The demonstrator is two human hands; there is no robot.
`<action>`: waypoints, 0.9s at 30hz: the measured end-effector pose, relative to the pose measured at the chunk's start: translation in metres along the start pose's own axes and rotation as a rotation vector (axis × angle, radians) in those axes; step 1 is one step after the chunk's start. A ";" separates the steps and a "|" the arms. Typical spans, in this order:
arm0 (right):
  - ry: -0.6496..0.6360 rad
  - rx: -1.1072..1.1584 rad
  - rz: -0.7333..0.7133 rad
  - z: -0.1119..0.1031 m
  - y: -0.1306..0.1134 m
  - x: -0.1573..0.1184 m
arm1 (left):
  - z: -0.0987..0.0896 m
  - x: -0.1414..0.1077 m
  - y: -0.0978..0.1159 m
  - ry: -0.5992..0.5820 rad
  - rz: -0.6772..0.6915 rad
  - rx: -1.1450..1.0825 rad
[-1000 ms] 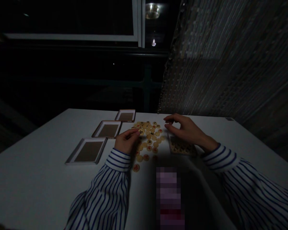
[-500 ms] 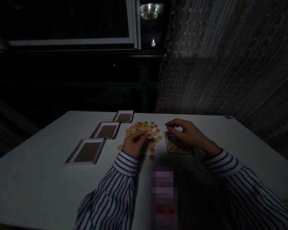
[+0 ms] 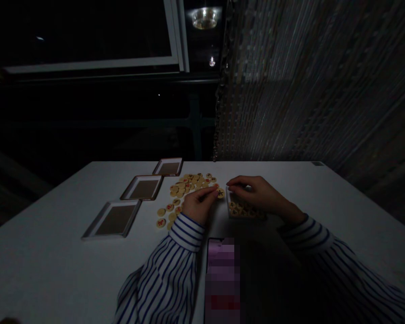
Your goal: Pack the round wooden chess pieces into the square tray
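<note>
My left hand (image 3: 200, 204) pinches a round wooden Chinese chess piece (image 3: 220, 193) with a dark character on its face. It is held up just left of a shallow tray (image 3: 228, 208). Over that tray hovers my right hand (image 3: 256, 192), its fingers curved, thumb and index tips slightly apart, with nothing seen between them. Rows of pieces with dark characters (image 3: 243, 211) lie in the tray, partly covered by my right hand. Behind and left of my left hand is a loose heap of pieces (image 3: 189, 183). Several more, some with red characters (image 3: 169, 207), lie nearer me.
Three shallow trays or lids stand in a slanting row on the left: a silver one (image 3: 132, 220), a brown-edged one (image 3: 159, 182) and a smaller one (image 3: 181, 166). A phone (image 3: 213, 258) lies at the front of the white table (image 3: 54, 261). A bead curtain (image 3: 290, 90) hangs behind.
My left hand has carried the piece rightward, away from the heap and toward the tray. My right hand stays over the tray, a little lower. The view has shifted slightly.
</note>
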State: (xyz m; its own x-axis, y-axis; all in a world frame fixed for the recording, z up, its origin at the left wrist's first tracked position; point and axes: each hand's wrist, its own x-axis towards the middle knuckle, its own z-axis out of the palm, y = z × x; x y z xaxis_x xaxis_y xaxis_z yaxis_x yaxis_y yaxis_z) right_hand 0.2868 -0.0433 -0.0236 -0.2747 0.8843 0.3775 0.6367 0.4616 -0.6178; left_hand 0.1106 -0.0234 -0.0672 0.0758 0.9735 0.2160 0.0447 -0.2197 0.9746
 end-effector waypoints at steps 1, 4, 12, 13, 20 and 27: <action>-0.003 0.003 0.005 0.000 0.001 0.000 | 0.002 0.001 -0.001 0.000 -0.004 -0.005; -0.011 0.015 0.022 -0.001 0.002 -0.002 | 0.009 0.005 -0.004 -0.019 -0.012 -0.032; -0.010 0.040 0.039 -0.003 0.009 -0.006 | 0.024 0.006 -0.001 -0.095 -0.038 -0.069; -0.013 0.038 0.043 -0.003 0.009 -0.006 | 0.025 0.005 0.001 -0.097 -0.041 -0.071; -0.050 0.029 0.077 -0.004 0.016 -0.007 | 0.032 0.001 -0.003 -0.076 -0.056 -0.107; -0.031 0.035 0.118 -0.002 0.019 -0.008 | 0.037 -0.005 -0.005 -0.074 -0.226 -0.249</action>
State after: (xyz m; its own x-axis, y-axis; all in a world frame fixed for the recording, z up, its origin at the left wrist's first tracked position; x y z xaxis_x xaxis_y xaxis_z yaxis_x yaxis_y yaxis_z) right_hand 0.3029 -0.0413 -0.0368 -0.2215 0.9343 0.2794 0.6405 0.3554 -0.6807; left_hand 0.1464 -0.0295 -0.0755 0.1639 0.9865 -0.0034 -0.1757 0.0326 0.9839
